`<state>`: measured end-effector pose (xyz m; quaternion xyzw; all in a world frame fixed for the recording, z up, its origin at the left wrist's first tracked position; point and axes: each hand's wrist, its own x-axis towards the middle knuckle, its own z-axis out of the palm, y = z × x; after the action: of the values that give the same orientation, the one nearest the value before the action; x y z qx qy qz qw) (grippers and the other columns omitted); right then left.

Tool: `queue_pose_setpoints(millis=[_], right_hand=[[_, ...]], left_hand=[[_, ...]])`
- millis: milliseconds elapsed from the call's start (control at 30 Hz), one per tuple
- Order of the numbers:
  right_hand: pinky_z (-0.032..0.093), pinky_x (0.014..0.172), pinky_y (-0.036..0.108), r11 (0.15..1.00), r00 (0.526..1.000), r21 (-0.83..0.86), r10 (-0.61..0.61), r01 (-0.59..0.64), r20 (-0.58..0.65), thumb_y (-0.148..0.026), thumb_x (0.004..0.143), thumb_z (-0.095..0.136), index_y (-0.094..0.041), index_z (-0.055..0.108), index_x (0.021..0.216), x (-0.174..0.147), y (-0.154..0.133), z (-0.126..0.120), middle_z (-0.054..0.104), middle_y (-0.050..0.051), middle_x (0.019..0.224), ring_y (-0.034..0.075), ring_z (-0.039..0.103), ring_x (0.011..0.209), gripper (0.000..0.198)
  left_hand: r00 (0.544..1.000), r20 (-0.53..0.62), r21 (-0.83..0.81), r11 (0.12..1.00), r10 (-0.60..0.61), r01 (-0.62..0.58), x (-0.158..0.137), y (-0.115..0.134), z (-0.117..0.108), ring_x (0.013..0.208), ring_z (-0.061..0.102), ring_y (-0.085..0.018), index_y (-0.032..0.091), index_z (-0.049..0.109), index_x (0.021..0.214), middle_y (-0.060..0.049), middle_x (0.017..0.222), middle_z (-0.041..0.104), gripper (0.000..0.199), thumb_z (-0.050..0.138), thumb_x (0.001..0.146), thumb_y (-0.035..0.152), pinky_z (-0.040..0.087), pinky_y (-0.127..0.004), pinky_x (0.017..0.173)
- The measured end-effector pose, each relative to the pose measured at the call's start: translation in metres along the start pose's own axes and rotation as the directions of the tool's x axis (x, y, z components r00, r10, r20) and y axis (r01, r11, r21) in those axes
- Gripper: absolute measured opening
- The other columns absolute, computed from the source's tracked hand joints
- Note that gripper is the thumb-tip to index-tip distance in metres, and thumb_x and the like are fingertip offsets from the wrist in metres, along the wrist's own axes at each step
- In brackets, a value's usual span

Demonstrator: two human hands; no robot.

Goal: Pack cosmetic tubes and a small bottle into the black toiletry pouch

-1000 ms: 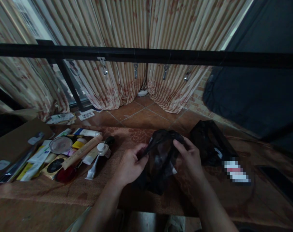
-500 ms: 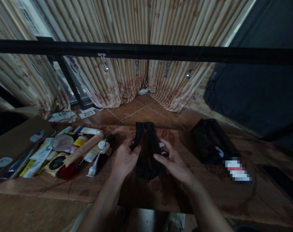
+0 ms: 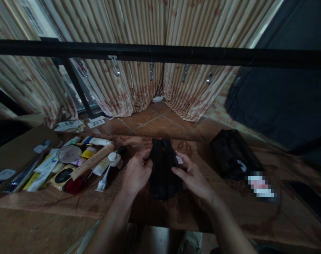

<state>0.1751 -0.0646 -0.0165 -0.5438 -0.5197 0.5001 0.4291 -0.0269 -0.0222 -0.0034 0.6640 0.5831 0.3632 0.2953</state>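
A small black pouch stands on the cloth-covered table in front of me, a dark slit running along its top. My left hand grips its left side, the thumb on the upper edge and the fingers curled behind. On the other side my right hand pinches the pouch wall between thumb and fingers. Beside the right fingers a small white tag shows at the pouch's side. Left of my left hand lie a bottle with a white cap and a small white tube.
Several cosmetics, among them a long beige tube and a round clear-lidded jar, lie at left by a cardboard box. A second black bag and a dark phone-like slab are at right. A black rail with hooks crosses ahead.
The pouch's top opening has narrowed as its sides drew together, and its far end sits slightly lower. Both hands keep their hold on it.
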Motion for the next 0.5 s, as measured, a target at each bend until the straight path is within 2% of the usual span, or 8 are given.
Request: queue_pose_setpoints(millis=[100, 233, 400, 500], right_hand=[[0.051, 0.066, 0.031, 0.994, 0.997, -0.102, -0.054, 0.049, -0.048, -0.038, 0.084, 0.065, -0.023, 0.046, 0.140, 0.0018, 0.0047, -0.0011, 0.072, 0.004, 0.091, 0.020, 0.067, 0.077, 0.061], [0.050, 0.064, 0.031, 0.969, 0.989, -0.239, -0.092, 0.062, -0.115, -0.047, 0.085, 0.063, -0.023, 0.048, 0.140, 0.0037, 0.0077, -0.0007, 0.071, 0.002, 0.082, 0.019, 0.065, 0.070, 0.062], [0.050, 0.069, 0.032, 0.951, 0.980, -0.300, -0.122, 0.070, -0.159, -0.048, 0.087, 0.061, -0.021, 0.052, 0.136, 0.0031, 0.0027, 0.0011, 0.072, 0.004, 0.090, 0.019, 0.066, 0.075, 0.057], [0.051, 0.074, 0.033, 0.951, 0.982, -0.300, -0.116, 0.067, -0.150, -0.047, 0.088, 0.059, -0.019, 0.052, 0.135, 0.0023, -0.0002, 0.0017, 0.073, 0.006, 0.097, 0.020, 0.068, 0.081, 0.055]], left_hand=[[1.000, 0.002, 0.010, 1.000, 0.007, -0.007, -0.0009, 0.0021, 0.0005, 0.077, 0.066, -0.016, 0.024, 0.069, 0.120, -0.002, 0.091, 0.073, 0.044, 0.054, 0.080, 0.012, 0.052, -0.026, 0.072], [1.000, 0.006, 0.035, 0.999, -0.005, 0.005, -0.0011, 0.0053, -0.0001, 0.076, 0.066, -0.016, 0.023, 0.068, 0.121, -0.002, 0.090, 0.073, 0.044, 0.054, 0.081, 0.013, 0.051, -0.026, 0.071], [1.000, 0.006, 0.059, 0.998, -0.012, 0.011, -0.0007, 0.0062, -0.0003, 0.069, 0.064, -0.015, 0.023, 0.068, 0.121, -0.001, 0.083, 0.071, 0.043, 0.053, 0.081, 0.015, 0.051, -0.026, 0.067], [1.000, 0.008, 0.060, 0.998, 0.005, -0.006, -0.0012, 0.0055, -0.0001, 0.073, 0.065, -0.016, 0.023, 0.068, 0.121, -0.001, 0.083, 0.071, 0.043, 0.053, 0.081, 0.014, 0.052, -0.027, 0.071]])
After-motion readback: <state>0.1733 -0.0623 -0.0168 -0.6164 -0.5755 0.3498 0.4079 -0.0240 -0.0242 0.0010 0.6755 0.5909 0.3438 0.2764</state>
